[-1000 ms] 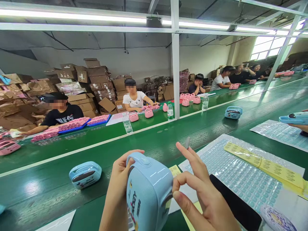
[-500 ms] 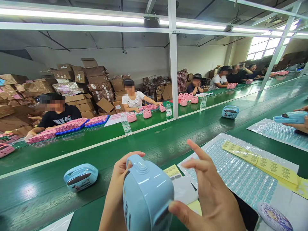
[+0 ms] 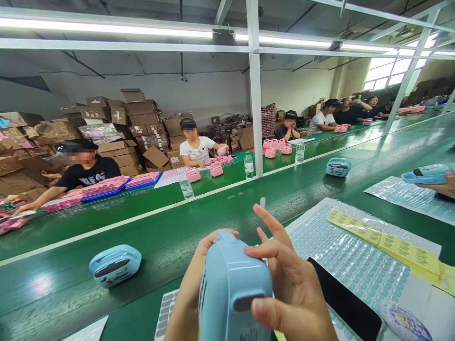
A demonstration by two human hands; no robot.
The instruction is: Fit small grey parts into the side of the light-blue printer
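Note:
A light blue handheld device (image 3: 231,289) with a top handle stands upright at the bottom centre. My left hand (image 3: 190,298) is wrapped round its left side, thumb over the handle. My right hand (image 3: 289,284) touches its right side, with thumb and index finger pressed on the casing and the other fingers raised. A small pale sticker sits on one raised fingertip (image 3: 262,202). Under my right hand lies a sheet of small blue-green stickers (image 3: 341,255) and a black phone (image 3: 343,303).
Another blue device (image 3: 114,264) lies on the green conveyor belt (image 3: 106,289) at left, a third (image 3: 338,166) farther right. Yellow label strips (image 3: 391,244) cross the sheet. A co-worker's hand (image 3: 442,182) holds a blue device at right. Several people sit opposite with pink devices and water bottles.
I have turned the blue device so its narrow side faces me, and shifted it rightward. My right hand closed in onto its side. A worker opposite lifted a pink device.

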